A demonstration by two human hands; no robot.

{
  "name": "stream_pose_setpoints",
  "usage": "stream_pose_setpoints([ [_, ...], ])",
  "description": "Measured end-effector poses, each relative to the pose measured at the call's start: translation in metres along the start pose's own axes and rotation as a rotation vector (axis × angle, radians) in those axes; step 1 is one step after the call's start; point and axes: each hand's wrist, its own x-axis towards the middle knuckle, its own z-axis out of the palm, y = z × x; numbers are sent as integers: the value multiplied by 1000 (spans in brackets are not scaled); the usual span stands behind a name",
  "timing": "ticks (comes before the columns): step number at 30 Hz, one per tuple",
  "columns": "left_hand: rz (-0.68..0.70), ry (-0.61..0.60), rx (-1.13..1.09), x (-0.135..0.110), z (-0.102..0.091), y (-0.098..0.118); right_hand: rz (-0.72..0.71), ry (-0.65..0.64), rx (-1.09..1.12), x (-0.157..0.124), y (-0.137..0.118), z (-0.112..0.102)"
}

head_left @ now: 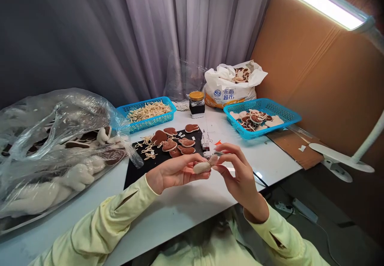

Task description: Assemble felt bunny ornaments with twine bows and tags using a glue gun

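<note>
A small cream plush piece (pixel 201 167) is held up above the table's front part. My left hand (pixel 183 168) grips it between thumb and fingers. At its right end, the thumb and fingertips of my right hand (pixel 235 170) pinch the piece; whether they also hold something thin there is too small to tell. Just beyond the hands lies a white glue gun (pixel 205 141) with an orange tip piece (pixel 218 142) beside it. Several brown plush pieces with cream edges (pixel 169 145) and some knotted cream cords (pixel 149 152) rest on a black mat (pixel 135 175).
A clear bag of plush pieces (pixel 60 138) fills the left side. One blue basket (pixel 172 114) holds cords; another blue basket (pixel 288 116) holds finished-looking plush pieces. Behind stand a yellow-lidded jar (pixel 197 103) and a white shopping bag (pixel 229 88). A clamped lamp (pixel 342 158) is right.
</note>
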Motion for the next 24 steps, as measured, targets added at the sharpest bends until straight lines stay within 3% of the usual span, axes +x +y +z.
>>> stream_pose_setpoints([
  [6,7,18,-54,-1,6,-2,-13,-5,-36,3,-2,4],
  [18,-60,-13,-224,-2,1,2,159,161,234,-2,2,5],
  [24,-51,-40,-255,-2,2,2,129,135,269,-5,-1,8],
])
